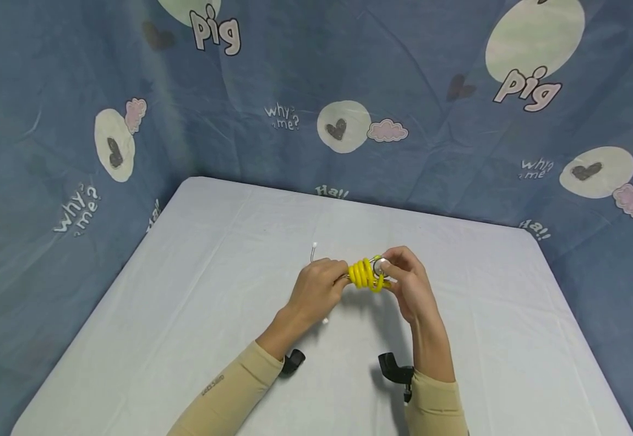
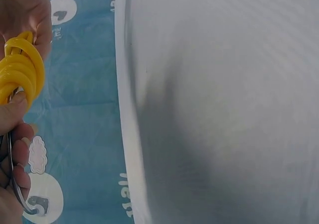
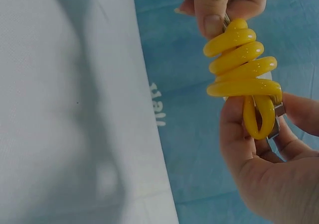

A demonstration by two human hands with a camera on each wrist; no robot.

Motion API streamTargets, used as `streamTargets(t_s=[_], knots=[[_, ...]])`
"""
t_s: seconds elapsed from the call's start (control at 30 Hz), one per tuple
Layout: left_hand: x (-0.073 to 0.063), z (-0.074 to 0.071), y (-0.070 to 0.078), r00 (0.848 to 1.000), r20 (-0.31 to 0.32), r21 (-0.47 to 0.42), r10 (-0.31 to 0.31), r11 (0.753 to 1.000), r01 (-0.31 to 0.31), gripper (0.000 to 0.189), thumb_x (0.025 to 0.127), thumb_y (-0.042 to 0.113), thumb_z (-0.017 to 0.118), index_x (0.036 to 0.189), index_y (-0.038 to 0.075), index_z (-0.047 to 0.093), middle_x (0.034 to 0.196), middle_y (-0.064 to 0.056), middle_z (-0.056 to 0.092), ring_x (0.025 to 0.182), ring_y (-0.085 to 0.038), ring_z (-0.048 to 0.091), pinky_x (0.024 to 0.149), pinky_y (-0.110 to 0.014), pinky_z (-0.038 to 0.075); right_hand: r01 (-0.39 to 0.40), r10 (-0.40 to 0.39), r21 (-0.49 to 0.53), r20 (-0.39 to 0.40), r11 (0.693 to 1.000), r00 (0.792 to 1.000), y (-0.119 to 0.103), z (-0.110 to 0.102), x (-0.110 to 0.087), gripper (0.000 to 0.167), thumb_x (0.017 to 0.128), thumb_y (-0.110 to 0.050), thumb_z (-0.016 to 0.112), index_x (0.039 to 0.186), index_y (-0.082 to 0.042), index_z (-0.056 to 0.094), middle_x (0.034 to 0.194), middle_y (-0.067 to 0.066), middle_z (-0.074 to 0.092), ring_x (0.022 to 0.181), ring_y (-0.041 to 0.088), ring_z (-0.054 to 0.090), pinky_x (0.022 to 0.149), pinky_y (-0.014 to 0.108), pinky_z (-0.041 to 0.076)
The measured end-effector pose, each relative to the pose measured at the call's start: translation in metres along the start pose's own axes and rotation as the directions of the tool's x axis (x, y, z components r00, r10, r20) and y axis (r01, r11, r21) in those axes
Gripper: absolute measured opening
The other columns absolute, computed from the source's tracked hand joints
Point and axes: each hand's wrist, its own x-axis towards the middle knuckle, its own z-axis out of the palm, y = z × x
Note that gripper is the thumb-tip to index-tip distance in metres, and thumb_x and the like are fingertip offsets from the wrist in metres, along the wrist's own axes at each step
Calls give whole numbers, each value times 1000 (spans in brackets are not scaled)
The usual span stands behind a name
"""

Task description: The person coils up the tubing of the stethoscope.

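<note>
A stethoscope with yellow tubing (image 1: 361, 274) is held up between both hands above the white table. Its tube winds in several coils around the metal ear tubes, and a short loop (image 3: 260, 117) hangs at the right hand's end. My left hand (image 1: 318, 289) grips the ear tubes, thumb against the coils. White ear tips (image 1: 314, 244) stick out above and below that hand; one metal ear tube (image 2: 14, 176) curves past its fingers in the left wrist view. With fingers and thumb, my right hand (image 1: 413, 290) pinches the round metal chest piece (image 1: 380, 264) beside the coils.
A white cloth covers the table (image 1: 229, 242), with hand shadows falling on it. Blue printed fabric (image 1: 272, 66) hangs behind and at the sides. Black wrist mounts (image 1: 395, 369) jut inward from both forearms.
</note>
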Motion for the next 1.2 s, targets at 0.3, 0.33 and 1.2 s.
streamTargets(t_s=[0.3, 0.33, 1.2], knots=[[-1, -3, 1, 1000, -3, -2, -11, 1000, 11, 24, 87, 14, 73, 72, 18, 55, 60, 9, 48, 57, -6, 36, 53, -20, 30, -10, 10, 39, -8, 999, 1000, 6, 1, 1, 11, 96, 0, 51, 107, 2, 53, 109, 11, 52, 94, 21, 55, 75, 31, 55], [0, -3, 1, 1000, -5, -7, -12, 1000, 12, 24, 87, 14, 73, 72, 18, 55, 60, 9, 48, 57, -6, 36, 53, -20, 30, -11, 11, 38, -15, 999, 1000, 6, 1, 1, 10, 96, 0, 51, 106, 2, 54, 109, 10, 52, 94, 22, 55, 76, 31, 55], [2, -6, -3, 999, 9, -17, -45, 999, 46, 23, 92, 21, 71, 74, 19, 57, 62, 9, 47, 58, -6, 38, 54, -20, 32, 16, -35, -85, -225, 996, 974, 7, 13, 1, 17, 97, -2, 55, 111, 6, 52, 102, 8, 53, 87, 18, 57, 68, 27, 57]])
